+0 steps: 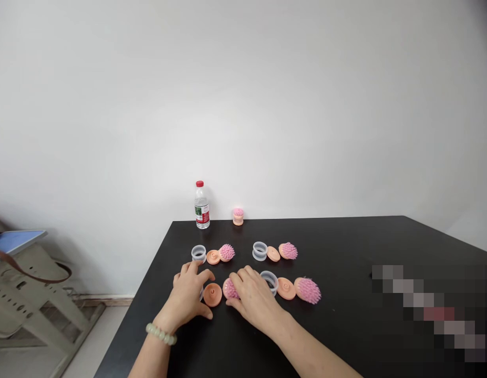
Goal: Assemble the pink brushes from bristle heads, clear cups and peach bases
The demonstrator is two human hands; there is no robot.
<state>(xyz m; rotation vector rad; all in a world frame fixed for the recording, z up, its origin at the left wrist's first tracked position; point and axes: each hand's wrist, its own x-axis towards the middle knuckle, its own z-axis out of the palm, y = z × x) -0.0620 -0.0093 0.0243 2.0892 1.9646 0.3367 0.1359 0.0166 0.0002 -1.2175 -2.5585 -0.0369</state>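
The hands are held apart, though close together, above a black table (338, 247). A pink-bristled brush head (229, 289) is covered and gripped by the right hand (256, 300). A peach disc (212, 294) lies between the hands. A clear plastic ring (201, 294), largely hidden, is enclosed by the left hand (186, 296); whether it is gripped cannot be determined. Three further ring, disc and brush sets (286, 288) are laid out beyond.
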